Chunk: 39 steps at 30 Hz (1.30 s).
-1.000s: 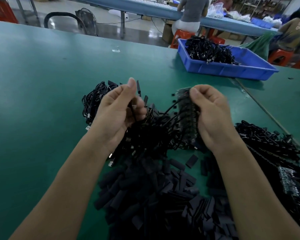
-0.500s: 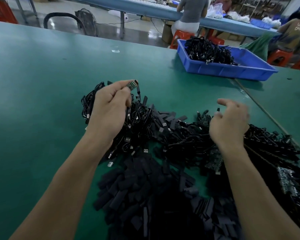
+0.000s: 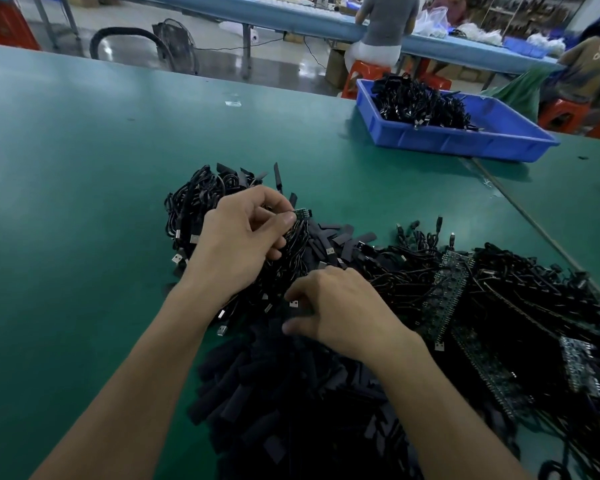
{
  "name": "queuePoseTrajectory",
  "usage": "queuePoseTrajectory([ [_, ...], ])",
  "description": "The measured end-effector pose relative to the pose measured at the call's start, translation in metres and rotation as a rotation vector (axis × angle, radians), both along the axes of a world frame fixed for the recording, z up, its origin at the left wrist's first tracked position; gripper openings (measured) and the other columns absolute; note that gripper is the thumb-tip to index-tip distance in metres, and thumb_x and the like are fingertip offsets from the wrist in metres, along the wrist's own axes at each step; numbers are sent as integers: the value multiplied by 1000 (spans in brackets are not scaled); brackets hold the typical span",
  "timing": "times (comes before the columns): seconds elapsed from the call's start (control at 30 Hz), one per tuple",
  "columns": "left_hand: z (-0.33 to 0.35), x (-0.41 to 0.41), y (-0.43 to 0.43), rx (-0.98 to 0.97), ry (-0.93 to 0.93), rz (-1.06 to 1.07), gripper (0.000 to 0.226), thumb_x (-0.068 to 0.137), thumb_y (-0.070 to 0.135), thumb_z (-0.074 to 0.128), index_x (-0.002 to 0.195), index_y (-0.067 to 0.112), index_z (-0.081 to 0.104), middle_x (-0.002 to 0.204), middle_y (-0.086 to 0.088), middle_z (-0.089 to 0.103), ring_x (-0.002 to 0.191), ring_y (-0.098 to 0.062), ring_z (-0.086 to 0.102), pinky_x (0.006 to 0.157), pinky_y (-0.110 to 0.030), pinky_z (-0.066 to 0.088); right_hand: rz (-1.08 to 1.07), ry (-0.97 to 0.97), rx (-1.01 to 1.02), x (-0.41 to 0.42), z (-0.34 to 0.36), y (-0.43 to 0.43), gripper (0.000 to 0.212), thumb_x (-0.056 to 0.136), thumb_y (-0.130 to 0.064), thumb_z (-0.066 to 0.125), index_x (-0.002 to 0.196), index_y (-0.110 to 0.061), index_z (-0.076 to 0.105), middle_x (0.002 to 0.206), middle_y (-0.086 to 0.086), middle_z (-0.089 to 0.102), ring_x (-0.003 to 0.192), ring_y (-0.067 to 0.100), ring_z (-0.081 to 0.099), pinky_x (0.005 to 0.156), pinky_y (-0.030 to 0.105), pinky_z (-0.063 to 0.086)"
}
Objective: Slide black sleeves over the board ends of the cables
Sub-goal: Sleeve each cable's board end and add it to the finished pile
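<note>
The left hand (image 3: 243,244) is over the middle of the green bench (image 3: 84,168). Its thumb and forefinger are clamped on the small green board end (image 3: 301,213) of one cable. The board end sticks out of the pinch toward 3 o'clock and shows bare green. The other fingers of that hand are curled around a bunch of thin black wires hanging below it.

At 5 o'clock from that hand, the right hand (image 3: 340,306) lies palm down on the heap. Its fingers (image 3: 309,287) are bent, with the tips sunk among the black parts and the thumb held apart from the forefinger. Whether anything is caught between them I cannot tell.

The black sleeves (image 3: 284,403) lie in a loose pile at 6 o'clock, under and around the right wrist. A few more lie flat at 3 o'clock of the left hand, just beside the board end.

A tangle of cables (image 3: 194,209) with silver USB plugs sits at 9 to 11 o'clock of the left hand, touching it. From 3 to 5 o'clock in the view, long strips of circuit boards (image 3: 444,299) with cables attached are heaped over one another.

A blue tray (image 3: 465,140) stands on the bench at 1 o'clock, well apart from the hands, and holds a mound of black cables. Beyond the bench, at 12 to 2 o'clock, people sit on orange stools (image 3: 364,72) at a long blue table, and a floor fan (image 3: 175,46) stands at 11 o'clock
</note>
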State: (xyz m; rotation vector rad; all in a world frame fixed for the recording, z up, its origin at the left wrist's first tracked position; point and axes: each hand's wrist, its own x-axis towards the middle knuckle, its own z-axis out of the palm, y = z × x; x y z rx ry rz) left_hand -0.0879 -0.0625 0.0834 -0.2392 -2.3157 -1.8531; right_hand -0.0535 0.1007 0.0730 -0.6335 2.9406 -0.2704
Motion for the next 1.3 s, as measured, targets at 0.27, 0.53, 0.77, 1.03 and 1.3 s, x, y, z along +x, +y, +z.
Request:
queuePoseTrajectory([
  [0.27, -2, -1, 2, 23, -34, 16, 9, 92, 15, 72, 86, 21, 69, 72, 1, 75, 61, -15, 70, 57, -21, 53, 28, -31, 43, 5, -1, -1, 26, 82, -46, 76, 103, -32, 68, 97, -13, 55, 105, 15, 46, 85, 35, 22],
  [0.53, -5, -2, 3, 30, -77, -14, 10, 97, 13, 65, 91, 20, 69, 75, -1, 76, 68, -17, 74, 62, -24, 57, -1, -23, 7, 4, -9, -3, 31, 84, -42, 75, 111, -31, 65, 99, -11, 63, 101, 13, 52, 88, 37, 20],
  [0.77, -8, -3, 5, 24, -84, -29, 16, 99, 11, 62, 96, 26, 65, 78, 2, 76, 70, -13, 73, 65, -22, 57, -61, -6, -332, -1, -2, 10, 17, 90, -34, 71, 84, -29, 56, 79, -12, 62, 76, 7, 58, 76, 31, 48],
  [1.03, -12, -3, 7, -113, -93, -98, 17, 100, 14, 60, 113, 23, 64, 83, 5, 76, 73, -5, 72, 65, -17, 55, -295, 122, -790, -11, 6, 32, 22, 96, -27, 64, 86, -31, 46, 75, 1, 61, 66, 16, 59, 61, 27, 49],
  [1.3, -11, -2, 8, -140, -83, -148, 18, 101, 16, 58, 95, 31, 66, 75, 9, 73, 59, -7, 67, 58, -17, 52, -343, 35, -952, -15, 4, 46, 24, 102, -18, 54, 97, -36, 70, 57, -18, 59, 50, 2, 49, 51, 19, 39],
])
